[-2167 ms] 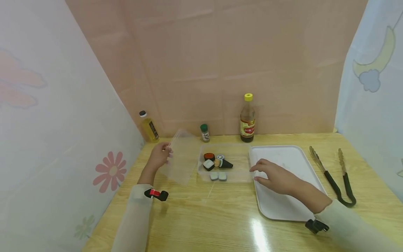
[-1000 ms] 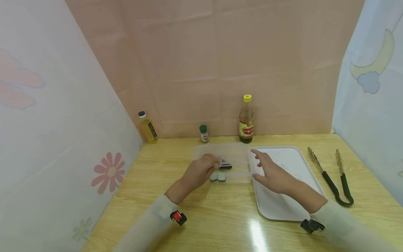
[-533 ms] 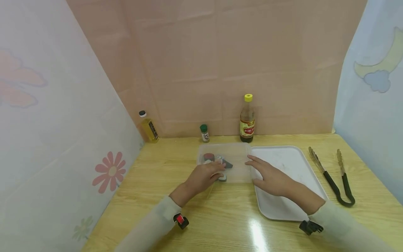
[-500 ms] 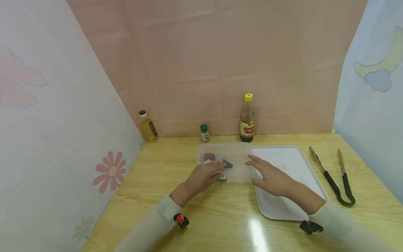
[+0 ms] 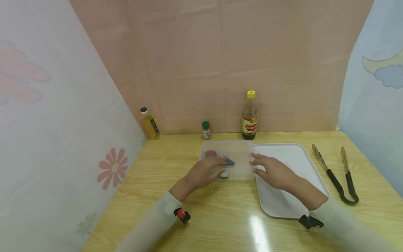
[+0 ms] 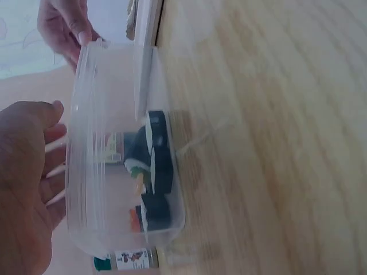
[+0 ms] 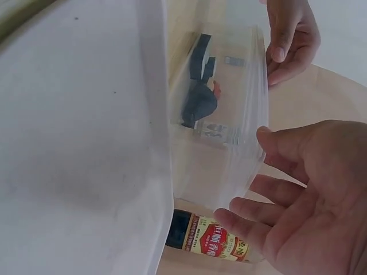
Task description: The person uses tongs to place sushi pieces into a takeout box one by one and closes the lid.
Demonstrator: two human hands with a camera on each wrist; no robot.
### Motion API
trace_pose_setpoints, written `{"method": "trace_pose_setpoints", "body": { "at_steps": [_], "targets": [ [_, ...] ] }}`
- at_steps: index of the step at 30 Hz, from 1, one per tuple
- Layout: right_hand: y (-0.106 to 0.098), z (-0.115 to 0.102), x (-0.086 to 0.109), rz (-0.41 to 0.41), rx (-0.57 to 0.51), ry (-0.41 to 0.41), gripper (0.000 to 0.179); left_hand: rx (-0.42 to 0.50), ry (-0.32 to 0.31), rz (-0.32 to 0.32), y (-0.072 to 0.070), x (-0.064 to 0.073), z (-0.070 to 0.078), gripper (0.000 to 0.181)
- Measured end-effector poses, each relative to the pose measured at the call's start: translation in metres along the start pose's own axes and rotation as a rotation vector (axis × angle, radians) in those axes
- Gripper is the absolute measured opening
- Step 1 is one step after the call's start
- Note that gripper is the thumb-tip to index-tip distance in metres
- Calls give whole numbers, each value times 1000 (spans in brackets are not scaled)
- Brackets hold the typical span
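A clear plastic box [image 6: 126,189] stands on the table with its frosted lid [image 5: 240,150] lying over the top. Inside show several sushi pieces: a dark cone-shaped roll [image 7: 199,102], a red-topped piece [image 5: 210,153] and a white-topped piece [image 5: 224,175] near the front wall. My left hand [image 5: 203,172] lies over the lid's left part, fingers loosely extended and hiding some of the sushi. At the opposite end, my right hand [image 5: 274,170] has its fingers spread, fingertips right at the lid's right edge. In the right wrist view its thumb [image 7: 275,140] meets the lid's rim.
A white tray [image 5: 283,203] sits directly right of the box, under my right hand. Tongs with black handles [image 5: 338,185] lie farther right. Along the back stand an oil bottle [image 5: 151,126], a green-capped spice jar [image 5: 206,132] and a yellow-capped sauce bottle [image 5: 249,122].
My left hand has brought the lid from the left side over the box and let go of it. My right hand has stayed by the right end. The view has shifted slightly.
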State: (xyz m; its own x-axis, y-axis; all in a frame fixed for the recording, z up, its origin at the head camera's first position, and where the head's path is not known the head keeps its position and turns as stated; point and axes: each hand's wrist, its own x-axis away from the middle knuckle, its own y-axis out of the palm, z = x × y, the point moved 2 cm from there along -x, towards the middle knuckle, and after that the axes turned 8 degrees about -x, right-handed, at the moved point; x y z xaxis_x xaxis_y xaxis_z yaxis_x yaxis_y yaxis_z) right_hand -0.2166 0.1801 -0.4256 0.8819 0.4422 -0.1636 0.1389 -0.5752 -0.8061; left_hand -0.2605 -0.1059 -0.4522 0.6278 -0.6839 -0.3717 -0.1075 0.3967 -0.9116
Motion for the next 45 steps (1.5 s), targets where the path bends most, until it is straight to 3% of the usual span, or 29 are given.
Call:
{"method": "trace_pose_setpoints", "body": {
  "at_steps": [4,6,9,13,21,28,30,35,37,40,45],
  "targets": [
    [-2,2,1,25,-24,-7,29,29,-202,19,0,-5,-12,52],
    [-1,3,2,45,-51,5,25,64,-337,-7,3,-6,-19,63],
    [0,4,3,65,-98,18,17,186,-505,-65,7,-6,-26,75],
    [0,2,1,66,-127,34,13,317,-618,-103,9,-7,-28,78],
    [-8,-5,-1,87,-126,69,15,290,-609,-63,2,-16,-25,71],
    [-4,-5,-3,89,-112,91,19,267,-620,-106,-1,-17,-22,71],
    [-3,-5,-6,84,-86,108,29,219,-614,-115,-2,-17,-23,73],
    [6,-2,-26,14,-36,193,83,89,-566,-107,-2,-21,-26,75],
    [14,2,-35,-16,-18,211,97,64,-537,-109,-1,-23,-27,77],
    [28,7,-46,-53,24,219,105,21,-511,-139,4,-24,-28,81],
    [40,10,-50,-47,125,217,102,-34,-491,-183,13,-24,-28,85]
  ]
}}
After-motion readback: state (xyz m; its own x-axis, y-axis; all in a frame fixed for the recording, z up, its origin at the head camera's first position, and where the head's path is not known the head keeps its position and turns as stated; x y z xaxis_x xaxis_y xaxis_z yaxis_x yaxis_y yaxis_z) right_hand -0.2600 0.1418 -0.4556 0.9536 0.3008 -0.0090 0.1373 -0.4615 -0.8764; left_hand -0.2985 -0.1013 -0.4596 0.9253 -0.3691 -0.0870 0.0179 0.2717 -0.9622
